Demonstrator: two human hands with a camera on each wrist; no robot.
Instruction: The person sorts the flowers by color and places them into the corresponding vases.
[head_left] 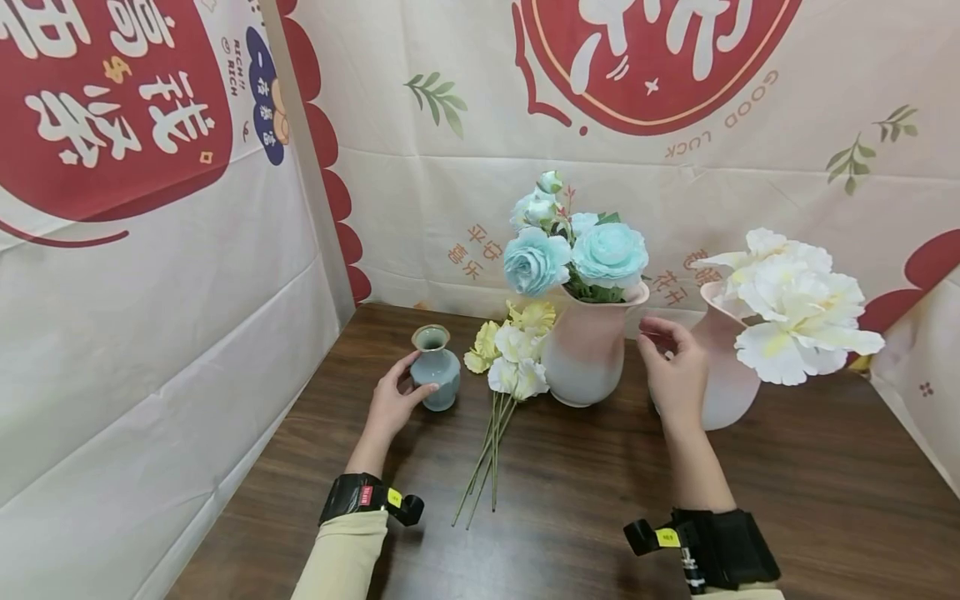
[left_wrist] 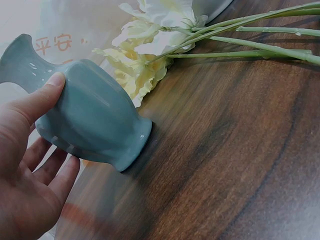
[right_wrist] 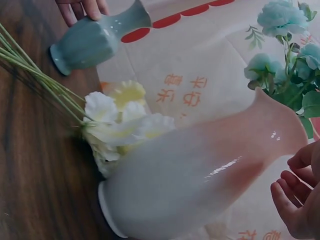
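My left hand [head_left: 393,398] holds a small blue-green vase [head_left: 437,375] by its side. In the left wrist view the thumb lies across the vase [left_wrist: 95,110], with other fingers behind it; the vase is upright on the table. Right of it lie white and yellow artificial flowers [head_left: 517,358] with bare green stems. My right hand [head_left: 678,375] is between two pink-and-white vases, its fingers loosely bent and holding nothing. In the right wrist view its fingertips are close beside the rim of the middle vase [right_wrist: 200,170], which holds light-blue flowers [head_left: 611,254].
The right-hand pink vase [head_left: 723,400] holds large white flowers [head_left: 802,308] that lean out to the right, partly behind my right hand. All stand on a dark wooden table [head_left: 570,517]. Printed cloth [head_left: 450,183] hangs behind and at the left side.
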